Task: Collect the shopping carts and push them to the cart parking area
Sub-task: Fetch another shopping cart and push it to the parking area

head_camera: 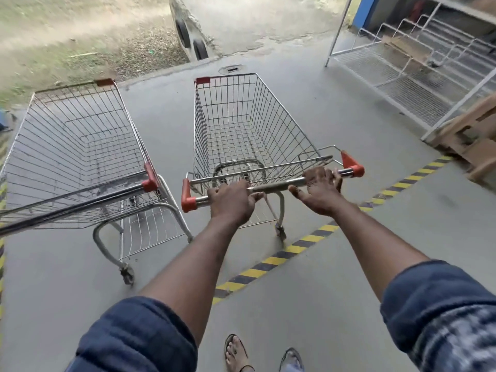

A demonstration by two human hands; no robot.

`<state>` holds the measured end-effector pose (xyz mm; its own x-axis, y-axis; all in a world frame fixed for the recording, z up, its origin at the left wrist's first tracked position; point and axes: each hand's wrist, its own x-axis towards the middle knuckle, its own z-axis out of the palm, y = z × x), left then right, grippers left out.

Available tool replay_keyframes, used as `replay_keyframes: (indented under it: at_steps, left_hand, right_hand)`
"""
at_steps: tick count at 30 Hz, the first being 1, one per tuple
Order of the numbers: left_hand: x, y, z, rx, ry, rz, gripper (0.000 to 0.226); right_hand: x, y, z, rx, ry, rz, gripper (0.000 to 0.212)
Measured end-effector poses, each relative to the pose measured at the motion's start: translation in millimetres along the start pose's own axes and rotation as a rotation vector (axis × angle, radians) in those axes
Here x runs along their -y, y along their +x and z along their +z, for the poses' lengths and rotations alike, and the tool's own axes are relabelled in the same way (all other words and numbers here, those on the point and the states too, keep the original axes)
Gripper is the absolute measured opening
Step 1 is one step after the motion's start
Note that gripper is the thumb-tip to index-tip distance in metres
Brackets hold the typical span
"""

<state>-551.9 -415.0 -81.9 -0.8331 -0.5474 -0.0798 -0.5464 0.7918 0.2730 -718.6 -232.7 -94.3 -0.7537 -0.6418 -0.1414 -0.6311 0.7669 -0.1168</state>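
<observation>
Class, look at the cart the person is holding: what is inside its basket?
The held cart holds no goods; only floor and its lower frame show through the wire. Both hands cover part of the handle bar, nothing inside.

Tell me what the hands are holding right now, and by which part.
Both hold the right shopping cart by its metal handle bar: the left hand near the bar's left end, the right hand toward its right end. The left cart is untouched.

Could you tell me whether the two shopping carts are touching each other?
Apart. The head view shows a strip of bare grey floor running between the left cart and the right cart, from their front corners back to the handles.
</observation>
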Motion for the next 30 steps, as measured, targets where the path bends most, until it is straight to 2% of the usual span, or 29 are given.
replay_keyframes:
  at_steps: [3, 8, 10, 14, 22, 27, 30]
  left_hand:
    - [13.5, 28.3, -2.1, 0.01, -0.026, -0.005, 0.03]
    - [24.9, 64.3, -10.7, 0.079, -0.099, 0.044, 0.032]
    - [30.2, 75.2, -14.3, 0.055, -0.076, 0.041, 0.031]
    - [37.3, 86.9, -12.9, -0.063, -0.053, -0.04, 0.023]
    - [14.0, 120.7, -10.9, -0.065, -0.131, -0.206, 0.029]
    - [13.6, 123.9, -15.0, -0.072, -0.25, -0.216, 0.031]
    - [14.9, 120.1, -17.0, -0.087, -0.323, -0.218, 0.038]
  right_hand:
    - [5.7, 34.9, -3.1, -0.014, 0.006, -0.034, 0.083]
    - [0.9, 90.1, -15.9, -0.022, 0.036, -0.111, 0.082]
    - [-4.2, 112.8, -20.2, -0.014, 0.053, -0.138, 0.081]
    - [-9.9, 153.9, -27.0, 0.005, 0.072, -0.19, 0.077]
    - [-17.6, 217.4, -34.0, -0.017, 0.06, -0.272, 0.075]
    - [-10.8, 218.7, -28.9, -0.108, 0.113, -0.266, 0.066]
    - [2.1, 203.3, -28.7, -0.173, 0.228, -0.243, 0.047]
